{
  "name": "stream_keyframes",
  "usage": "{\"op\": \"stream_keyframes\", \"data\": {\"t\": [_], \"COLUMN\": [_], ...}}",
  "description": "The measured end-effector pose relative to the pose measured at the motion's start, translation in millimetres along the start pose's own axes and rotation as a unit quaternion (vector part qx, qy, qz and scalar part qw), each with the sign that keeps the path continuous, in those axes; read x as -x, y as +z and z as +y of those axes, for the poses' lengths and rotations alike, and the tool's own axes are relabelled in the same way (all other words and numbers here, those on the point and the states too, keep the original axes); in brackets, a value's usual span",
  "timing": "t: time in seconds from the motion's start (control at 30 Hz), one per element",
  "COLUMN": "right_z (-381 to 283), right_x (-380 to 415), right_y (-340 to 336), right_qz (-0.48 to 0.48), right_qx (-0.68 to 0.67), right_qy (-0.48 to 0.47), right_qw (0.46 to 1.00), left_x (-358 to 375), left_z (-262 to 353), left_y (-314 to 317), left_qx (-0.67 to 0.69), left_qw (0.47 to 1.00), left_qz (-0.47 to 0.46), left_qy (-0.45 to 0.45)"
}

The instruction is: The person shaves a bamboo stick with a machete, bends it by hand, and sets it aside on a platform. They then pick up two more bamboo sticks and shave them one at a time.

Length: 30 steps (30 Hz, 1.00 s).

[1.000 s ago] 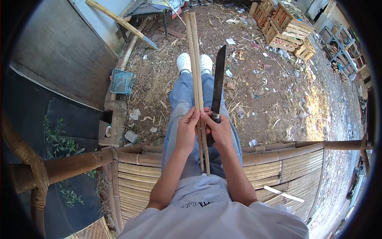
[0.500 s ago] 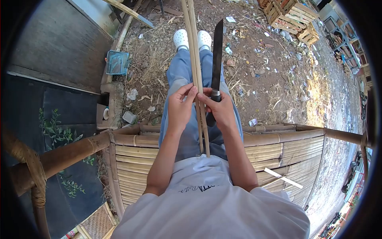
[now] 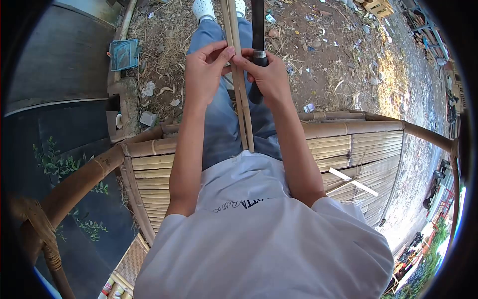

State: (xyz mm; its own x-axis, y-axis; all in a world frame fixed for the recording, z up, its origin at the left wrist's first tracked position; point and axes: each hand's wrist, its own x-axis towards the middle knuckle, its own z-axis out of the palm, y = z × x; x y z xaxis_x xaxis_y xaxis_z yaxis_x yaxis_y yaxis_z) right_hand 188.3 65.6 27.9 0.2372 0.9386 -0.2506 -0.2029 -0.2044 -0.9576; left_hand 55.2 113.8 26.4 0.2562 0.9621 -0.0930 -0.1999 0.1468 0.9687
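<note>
1. Over the lap, above a bamboo bench [image 3: 348, 149]: long split bamboo strips [image 3: 239, 94], stiff, light, likely splintery; best held mid-length.
2. Long knife [image 3: 257, 30], blade pointing away, heavy-looking and sharp; handle only.
3. Left hand [image 3: 201, 72] pinches the strips.
4. Right hand [image 3: 269, 74] is closed around the knife handle, thumb touching the strips.

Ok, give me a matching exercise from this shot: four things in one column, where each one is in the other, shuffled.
Things:
1. bamboo strips
2. knife
3. blue basket
4. loose white strip

Places:
a. lying on the slatted bamboo bench
b. gripped in the right hand
c. on the dirt ground, to the left of the legs
d. pinched between the fingers of both hands, left hand included

Pairs: 1-d, 2-b, 3-c, 4-a
</note>
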Motion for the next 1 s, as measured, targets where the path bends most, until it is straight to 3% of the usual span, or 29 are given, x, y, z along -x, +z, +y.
{"op": "stream_keyframes", "data": {"t": [0.4, 0.6, 0.7, 0.8, 0.87, 1.0], "right_z": [-22, -14, -13, -13, -4, 40], "right_x": [-10, -5, 31, 94, 156, 298], "right_y": [-15, -53, -106, -183, -241, -318], "right_qz": [0.041, 0.048, 0.151, 0.222, 0.355, 0.603], "right_qx": [-0.053, 0.022, 0.063, 0.058, -0.007, -0.001], "right_qy": [-0.035, -0.095, -0.072, -0.03, 0.005, 0.073], "right_qw": [0.997, 0.994, 0.984, 0.973, 0.935, 0.794], "left_x": [-22, -14, 2, 19, 17, -1], "left_z": [10, -13, -27, -30, -41, -60], "left_y": [30, 56, 88, 98, 83, 42], "left_qx": [0.046, 0.044, 0.057, -0.044, -0.094, -0.13], "left_qw": [0.998, 0.999, 0.99, 0.952, 0.926, 0.915], "left_qz": [-0.019, -0.027, -0.115, -0.285, -0.347, -0.343], "left_qy": [0.039, 0.016, -0.057, -0.105, -0.118, -0.168]}}
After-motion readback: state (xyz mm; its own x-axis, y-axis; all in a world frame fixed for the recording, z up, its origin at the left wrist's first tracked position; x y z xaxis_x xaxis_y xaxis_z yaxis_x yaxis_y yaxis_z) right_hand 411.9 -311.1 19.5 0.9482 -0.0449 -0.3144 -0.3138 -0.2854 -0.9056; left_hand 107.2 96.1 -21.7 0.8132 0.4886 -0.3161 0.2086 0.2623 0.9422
